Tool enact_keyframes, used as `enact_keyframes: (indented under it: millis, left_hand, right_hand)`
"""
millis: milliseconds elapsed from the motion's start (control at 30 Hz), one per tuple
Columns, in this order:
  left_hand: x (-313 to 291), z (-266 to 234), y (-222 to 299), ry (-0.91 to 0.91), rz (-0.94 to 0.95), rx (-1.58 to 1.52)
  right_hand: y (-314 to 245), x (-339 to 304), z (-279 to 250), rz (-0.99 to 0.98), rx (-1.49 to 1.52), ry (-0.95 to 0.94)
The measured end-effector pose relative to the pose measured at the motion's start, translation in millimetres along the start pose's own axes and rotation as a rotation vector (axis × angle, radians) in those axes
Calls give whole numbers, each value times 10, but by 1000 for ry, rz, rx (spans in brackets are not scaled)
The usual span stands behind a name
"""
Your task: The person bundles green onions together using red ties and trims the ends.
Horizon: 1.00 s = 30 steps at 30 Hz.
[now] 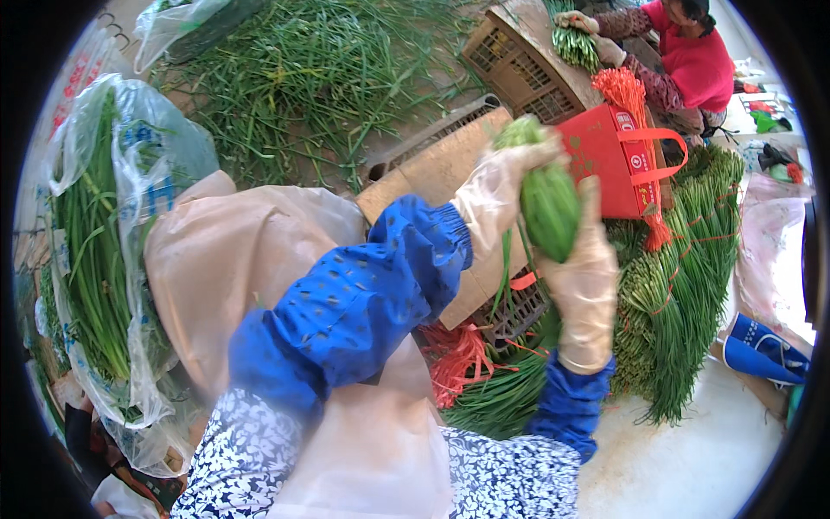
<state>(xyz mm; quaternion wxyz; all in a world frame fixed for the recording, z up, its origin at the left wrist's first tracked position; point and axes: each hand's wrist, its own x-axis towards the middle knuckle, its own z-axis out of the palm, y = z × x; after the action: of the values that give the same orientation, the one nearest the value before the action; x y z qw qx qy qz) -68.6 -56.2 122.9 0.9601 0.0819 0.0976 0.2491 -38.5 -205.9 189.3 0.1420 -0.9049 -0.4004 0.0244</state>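
Note:
My left hand (506, 190), in a pale glove, is closed around a bunch of green chives (551, 212) above a cardboard-covered crate. The bunch's paler end sticks up past the glove, and a few loose stalks hang below. Close beside it is my right hand (584, 277), also gloved and slightly blurred. Its fingers stretch upward along the bunch's right side. I cannot tell how firmly they touch it. Beneath my hands lies the brown cardboard (424, 195), with red ties (458, 359) near its lower edge.
Loose green stalks (311, 78) spread across the far left. A plastic bag of greens (95, 268) stands at my left. Right of my hands are a red bag (605, 160) and tied bundles (692, 268). Beyond a plastic crate (523, 73), another person (692, 56) handles a bunch.

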Motion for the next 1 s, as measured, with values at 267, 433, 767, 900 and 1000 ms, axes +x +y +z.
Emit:
enact_keyframes:
  millis: [267,433,767,900,1000]
  left_hand:
    - [327,-1247,-147,271,-107,224]
    - [421,-1239,379,253,172,1134]
    - [-518,-1679,318,-236,51,2245]
    - [-531,-1600,451,-625,-360,2040]
    - [-339,-1505,740,-348,-259,2156]
  right_hand:
    - [553,144,1325,-161,-39,59]
    - [902,128,1632,94,115,-94]
    - [584,280,1691,1,218,-74]
    - [640,284,1746,-85,175,-47]
    - [604,272,1733,-102,134,-28]
